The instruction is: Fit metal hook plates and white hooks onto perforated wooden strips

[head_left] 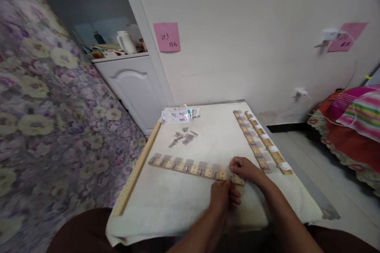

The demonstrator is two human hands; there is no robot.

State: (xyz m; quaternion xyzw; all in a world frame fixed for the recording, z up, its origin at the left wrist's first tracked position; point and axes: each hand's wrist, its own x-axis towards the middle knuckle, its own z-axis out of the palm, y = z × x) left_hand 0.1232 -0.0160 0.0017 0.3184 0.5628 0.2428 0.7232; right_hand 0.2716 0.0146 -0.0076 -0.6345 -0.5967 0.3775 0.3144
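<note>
A long wooden strip [190, 169] with holes and small metal clips lies across the white table [184, 205]. My left hand [222, 195] is closed in a pinch at the strip's right end, on something too small to name. My right hand [245, 169] rests curled on that same right end, pressing on the strip. Loose metal clips [184, 137] lie in a small pile further back. Two more wooden strips [261, 146] with clips and white pieces lie along the right side.
A plastic packet [177, 115] lies at the table's back edge. A plain wooden strip [137, 170] runs along the left edge. A flowered bedcover [53, 118] fills the left; a white cabinet [132, 87] stands behind; a striped blanket [356, 118] lies at right.
</note>
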